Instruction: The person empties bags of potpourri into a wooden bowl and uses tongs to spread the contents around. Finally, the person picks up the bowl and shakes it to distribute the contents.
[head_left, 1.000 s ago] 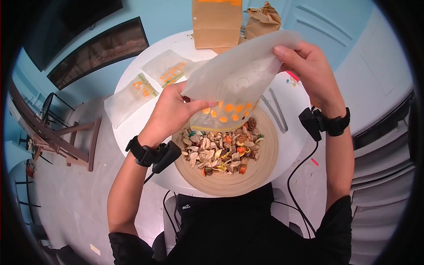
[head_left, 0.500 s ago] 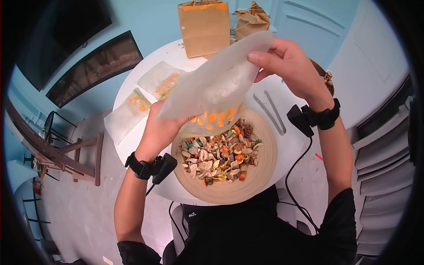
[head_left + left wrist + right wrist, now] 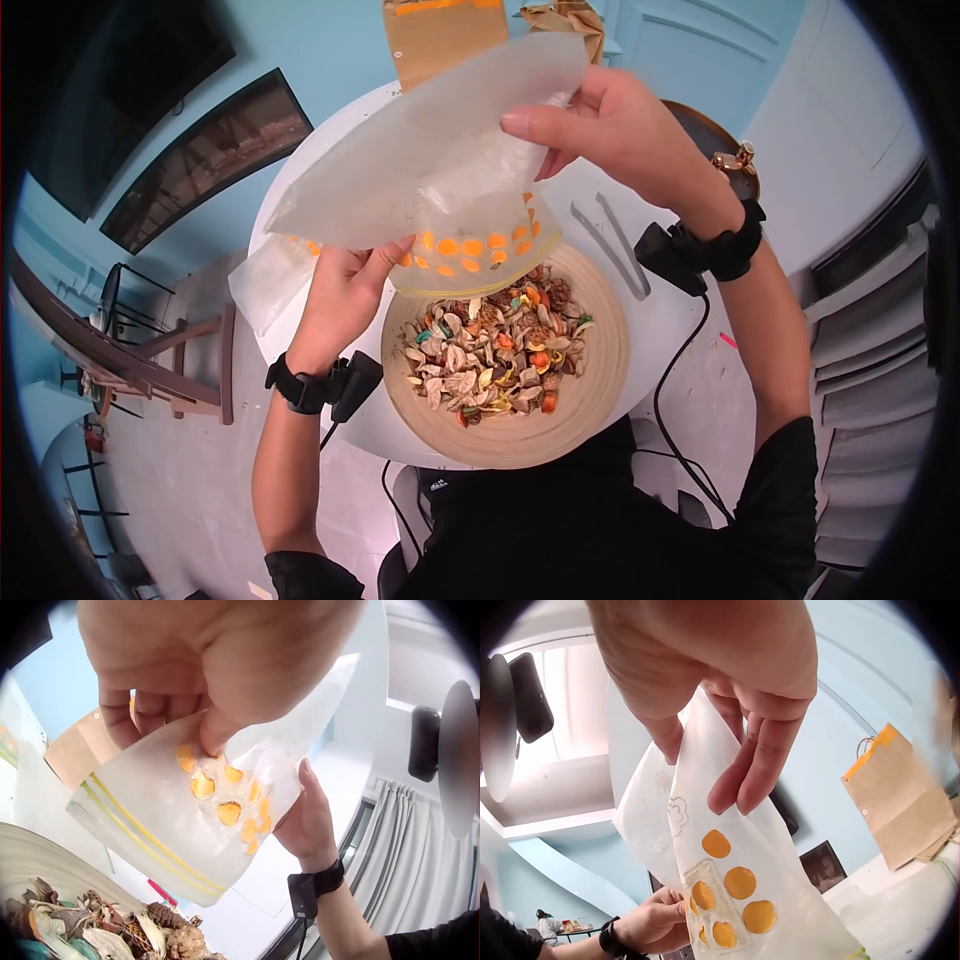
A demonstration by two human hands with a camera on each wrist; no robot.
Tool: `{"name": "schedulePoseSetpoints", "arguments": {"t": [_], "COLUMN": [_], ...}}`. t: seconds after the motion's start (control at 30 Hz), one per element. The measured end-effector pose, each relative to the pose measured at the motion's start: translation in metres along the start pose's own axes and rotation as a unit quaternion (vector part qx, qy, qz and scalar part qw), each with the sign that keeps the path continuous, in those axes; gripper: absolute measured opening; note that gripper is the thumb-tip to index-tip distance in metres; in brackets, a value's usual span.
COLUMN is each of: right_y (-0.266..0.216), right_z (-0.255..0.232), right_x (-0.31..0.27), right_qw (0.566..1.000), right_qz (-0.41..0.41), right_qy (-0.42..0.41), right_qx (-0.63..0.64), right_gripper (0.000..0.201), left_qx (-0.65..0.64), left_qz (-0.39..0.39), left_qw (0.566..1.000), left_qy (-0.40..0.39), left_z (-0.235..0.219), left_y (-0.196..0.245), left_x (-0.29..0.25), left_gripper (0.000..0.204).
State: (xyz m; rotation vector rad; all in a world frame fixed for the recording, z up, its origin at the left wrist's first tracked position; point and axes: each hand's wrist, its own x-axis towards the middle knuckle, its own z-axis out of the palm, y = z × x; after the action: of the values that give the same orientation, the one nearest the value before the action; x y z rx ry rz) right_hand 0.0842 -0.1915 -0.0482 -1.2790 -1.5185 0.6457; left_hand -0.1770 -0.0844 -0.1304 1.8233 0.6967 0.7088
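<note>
A whitish translucent zip bag [image 3: 440, 150] with orange dots is held tilted over a round wooden dish [image 3: 590, 400]. Its yellow-green zip edge points down, just over the dish's far part. My left hand [image 3: 345, 295] pinches the bag beside the dots, thumb on the near face. With thumb and fingers on either side, my right hand [image 3: 630, 140] grips the bag's upper right end. In the dish lies potpourri [image 3: 480, 360]: dried petals, pine cones and orange, yellow and green bits. Through the bag in the right wrist view, a pale rectangular patch [image 3: 720, 907] shows around some dots.
Metal tongs [image 3: 620, 245] lie on the white table [image 3: 650, 340], right of the dish. Another zip bag [image 3: 265, 285] lies at the left edge, partly covered. Brown paper bags [image 3: 450, 45] stand at the back. A dark round tray [image 3: 705, 135] sits behind my right wrist.
The bag and my right hand have shifted left. My left hand has lowered its grip slightly beside the dots. The raised bag now covers more of the bags lying behind it.
</note>
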Motion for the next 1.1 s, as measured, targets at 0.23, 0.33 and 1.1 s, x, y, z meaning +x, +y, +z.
{"name": "schedulePoseSetpoints", "arguments": {"t": [0.23,0.33,1.1], "right_y": [-0.006,-0.005,0.001], "right_z": [-0.004,0.003,0.0], "right_x": [0.001,0.004,-0.007], "right_qw": [1.0,1.0,0.998], "right_qz": [0.009,-0.006,0.011], "right_qy": [0.009,-0.008,0.063], "right_qx": [0.028,0.022,-0.025], "right_gripper": [0.037,0.037,0.032], "left_qx": [0.194,0.129,-0.032], "left_qz": [0.006,0.094,0.063], "left_qw": [0.981,0.987,0.995], "left_qy": [-0.011,0.034,0.065], "left_z": [0.0,0.001,0.005], "left_y": [0.02,-0.002,0.017], "left_x": [-0.004,-0.002,-0.017], "left_gripper": [0.034,0.027,0.023]}}
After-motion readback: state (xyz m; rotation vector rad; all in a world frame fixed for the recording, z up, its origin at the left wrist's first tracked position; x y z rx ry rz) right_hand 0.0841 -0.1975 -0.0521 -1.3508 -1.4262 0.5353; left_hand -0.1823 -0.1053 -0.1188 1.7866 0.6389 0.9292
